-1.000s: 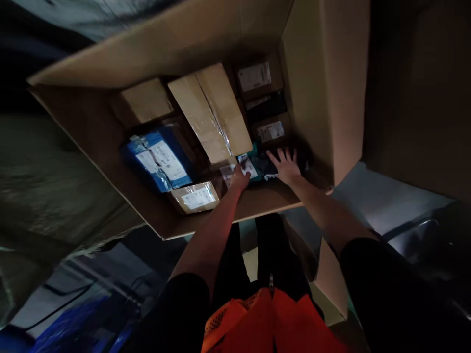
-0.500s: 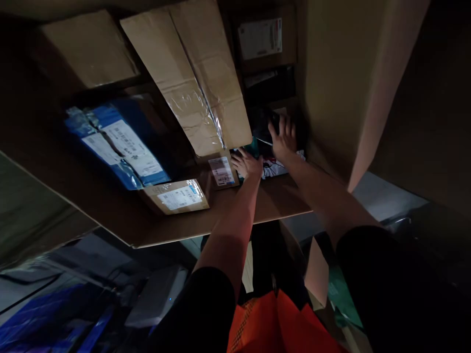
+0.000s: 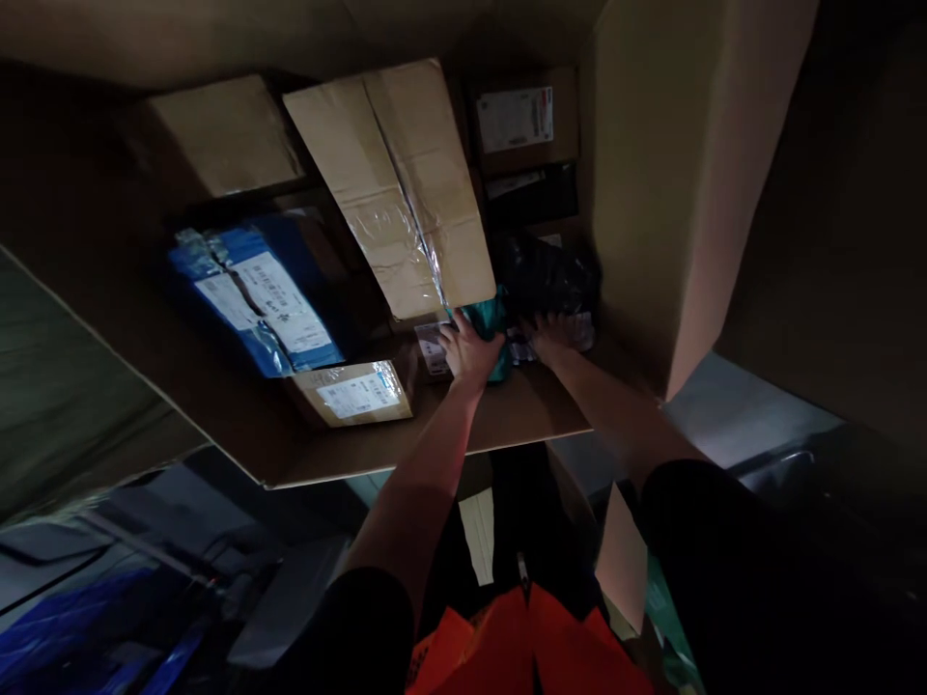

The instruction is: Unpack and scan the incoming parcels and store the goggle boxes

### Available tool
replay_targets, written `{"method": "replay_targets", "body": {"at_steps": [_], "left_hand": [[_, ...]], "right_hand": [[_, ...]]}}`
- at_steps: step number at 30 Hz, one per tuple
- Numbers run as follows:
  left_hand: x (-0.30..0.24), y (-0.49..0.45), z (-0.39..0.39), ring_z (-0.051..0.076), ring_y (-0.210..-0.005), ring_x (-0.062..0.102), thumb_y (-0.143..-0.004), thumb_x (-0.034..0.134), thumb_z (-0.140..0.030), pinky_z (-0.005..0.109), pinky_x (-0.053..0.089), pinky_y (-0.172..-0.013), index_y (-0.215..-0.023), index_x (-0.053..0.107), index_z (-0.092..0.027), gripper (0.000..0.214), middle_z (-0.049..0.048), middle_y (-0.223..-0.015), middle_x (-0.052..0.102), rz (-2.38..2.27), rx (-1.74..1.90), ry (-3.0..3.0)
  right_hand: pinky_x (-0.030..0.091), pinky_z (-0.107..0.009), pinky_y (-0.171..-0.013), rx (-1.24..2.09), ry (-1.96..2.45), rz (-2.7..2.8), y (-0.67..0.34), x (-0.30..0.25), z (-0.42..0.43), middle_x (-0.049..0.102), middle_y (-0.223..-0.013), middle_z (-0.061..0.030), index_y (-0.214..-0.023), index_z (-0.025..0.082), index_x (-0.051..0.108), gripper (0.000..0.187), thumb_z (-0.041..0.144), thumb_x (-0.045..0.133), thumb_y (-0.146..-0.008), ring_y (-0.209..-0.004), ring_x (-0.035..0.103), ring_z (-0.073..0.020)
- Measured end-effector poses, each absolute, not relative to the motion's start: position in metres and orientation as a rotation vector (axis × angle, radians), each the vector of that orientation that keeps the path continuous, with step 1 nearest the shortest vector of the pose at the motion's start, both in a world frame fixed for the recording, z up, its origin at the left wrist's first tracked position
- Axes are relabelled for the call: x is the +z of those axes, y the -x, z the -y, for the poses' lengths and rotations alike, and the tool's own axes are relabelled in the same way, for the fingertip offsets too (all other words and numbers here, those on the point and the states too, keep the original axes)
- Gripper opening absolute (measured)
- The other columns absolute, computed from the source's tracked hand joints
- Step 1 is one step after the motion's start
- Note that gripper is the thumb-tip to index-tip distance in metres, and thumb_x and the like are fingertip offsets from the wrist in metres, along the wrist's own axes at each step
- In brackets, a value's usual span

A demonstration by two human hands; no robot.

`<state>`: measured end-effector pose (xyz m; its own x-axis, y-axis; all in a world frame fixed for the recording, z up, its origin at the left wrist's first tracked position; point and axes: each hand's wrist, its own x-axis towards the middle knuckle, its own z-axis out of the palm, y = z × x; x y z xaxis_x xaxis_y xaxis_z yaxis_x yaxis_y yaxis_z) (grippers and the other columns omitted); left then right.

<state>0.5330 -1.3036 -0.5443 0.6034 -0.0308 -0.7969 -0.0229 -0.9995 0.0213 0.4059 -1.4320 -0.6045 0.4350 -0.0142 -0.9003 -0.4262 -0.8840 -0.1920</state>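
Note:
Inside a large cardboard carton (image 3: 435,449), my left hand (image 3: 470,355) lies with fingers spread over a teal plastic parcel (image 3: 489,314), thumb to the right. Just right of it, my right hand (image 3: 551,338) rests with fingers extended on a light, printed, label-like surface (image 3: 581,330). A shiny black plastic parcel (image 3: 547,275) sits directly beyond the right fingertips. Above the left hand, a taped brown box (image 3: 398,188) lies tilted over other parcels. A small labelled box (image 3: 433,347) is partly covered by the left hand.
A blue wrapped parcel (image 3: 267,304) and a labelled brown box (image 3: 358,394) lie at left. Another brown box (image 3: 228,135) is at the back left, a labelled box (image 3: 518,121) at the back right. The carton's right wall (image 3: 656,193) rises beside my right arm.
My left hand has shifted slightly left and down, baring more of the teal parcel. My right hand has come down off the black parcel towards me. The view has shifted a little.

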Motion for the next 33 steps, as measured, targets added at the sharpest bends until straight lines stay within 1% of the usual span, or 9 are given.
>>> {"method": "replay_targets", "body": {"at_steps": [4, 8, 13, 17, 21, 24, 28, 30, 33], "left_hand": [[-0.523, -0.533, 1.293, 0.047, -0.139, 0.055, -0.086, 0.078, -0.052, 0.055, 0.045, -0.116, -0.176, 0.013, -0.011, 0.118, 0.0275, -0.144, 0.054, -0.004, -1.387, -2.795], [-0.511, -0.53, 1.295, 0.047, -0.131, 0.062, -0.087, 0.078, -0.051, 0.056, 0.049, -0.112, -0.177, 0.008, -0.015, 0.119, 0.0271, -0.144, 0.054, -0.08, -1.405, -2.758], [-0.514, -0.531, 1.302, 0.045, -0.121, 0.07, -0.086, 0.079, -0.052, 0.054, 0.054, -0.105, -0.178, 0.01, -0.018, 0.119, 0.0267, -0.146, 0.052, -0.135, -1.43, -2.714], [-0.514, -0.54, 1.303, 0.046, -0.123, 0.07, -0.088, 0.078, -0.053, 0.054, 0.055, -0.105, -0.177, 0.015, -0.016, 0.115, 0.028, -0.147, 0.051, -0.108, -1.472, -2.728], [-0.507, -0.554, 1.291, 0.048, -0.129, 0.065, -0.087, 0.08, -0.052, 0.056, 0.054, -0.105, -0.176, 0.02, -0.018, 0.113, 0.0293, -0.149, 0.05, 0.011, -1.516, -2.742], [-0.506, -0.554, 1.286, 0.048, -0.13, 0.065, -0.086, 0.083, -0.053, 0.056, 0.054, -0.107, -0.176, 0.019, -0.016, 0.117, 0.0293, -0.149, 0.051, 0.007, -1.53, -2.747], [-0.517, -0.531, 1.305, 0.045, -0.132, 0.065, -0.086, 0.083, -0.056, 0.053, 0.054, -0.11, -0.178, 0.013, -0.016, 0.123, 0.0285, -0.154, 0.049, -0.159, -1.446, -2.744], [-0.528, -0.516, 1.322, 0.044, -0.135, 0.064, -0.087, 0.082, -0.057, 0.052, 0.054, -0.111, -0.178, 0.009, -0.017, 0.123, 0.0286, -0.157, 0.048, -0.285, -1.374, -2.716], [-0.549, -0.499, 1.346, 0.043, -0.134, 0.067, -0.09, 0.08, -0.052, 0.051, 0.054, -0.111, -0.178, 0.004, -0.016, 0.122, 0.0305, -0.158, 0.049, -0.512, -1.343, -2.61]], "right_hand": [[0.024, -0.067, -0.126, 1.355, 2.345, -0.241, -0.394, -0.598, 1.433, 0.039, -0.174, -0.0206, -0.178, 0.029, 0.028, 0.075, 0.019, 0.041, -0.105, -0.156, 0.036, -0.0434], [0.02, -0.068, -0.128, 1.355, 2.399, -0.191, -0.383, -0.592, 1.436, 0.039, -0.175, -0.0193, -0.179, 0.029, 0.026, 0.079, 0.014, 0.042, -0.103, -0.157, 0.033, -0.0419], [0.022, -0.067, -0.127, 1.443, 2.378, -0.225, -0.396, -0.592, 1.435, 0.045, -0.169, -0.0218, -0.175, 0.028, 0.036, 0.083, 0.017, 0.058, -0.096, -0.152, 0.039, -0.0426], [0.026, -0.064, -0.125, 1.435, 2.385, -0.234, -0.406, -0.576, 1.444, 0.041, -0.169, -0.0277, -0.176, 0.022, 0.033, 0.095, 0.024, 0.074, -0.09, -0.15, 0.04, -0.0472], [0.036, -0.057, -0.122, 1.267, 2.356, -0.267, -0.406, -0.523, 1.475, 0.044, -0.163, -0.029, -0.176, 0.017, 0.028, 0.116, 0.031, 0.089, -0.078, -0.146, 0.046, -0.0495], [0.046, -0.054, -0.117, 0.989, 2.282, -0.496, -0.417, -0.462, 1.504, 0.053, -0.156, -0.0236, -0.175, 0.02, 0.024, 0.121, 0.036, 0.089, -0.075, -0.141, 0.053, -0.0455], [0.046, -0.057, -0.121, 0.598, 2.273, -0.944, -0.472, -0.41, 1.535, 0.049, -0.16, -0.0241, -0.175, 0.017, 0.01, 0.132, 0.041, 0.089, -0.071, -0.146, 0.052, -0.0435], [0.043, -0.06, -0.123, 0.515, 2.346, -1.09, -0.514, -0.417, 1.544, 0.047, -0.16, -0.0259, -0.175, 0.015, 0.007, 0.133, 0.04, 0.089, -0.073, -0.146, 0.05, -0.044], [0.036, -0.069, -0.123, 0.537, 2.423, -1.213, -0.575, -0.47, 1.546, 0.042, -0.161, -0.0268, -0.176, 0.017, 0.005, 0.129, 0.038, 0.089, -0.08, -0.146, 0.046, -0.0472]]}}
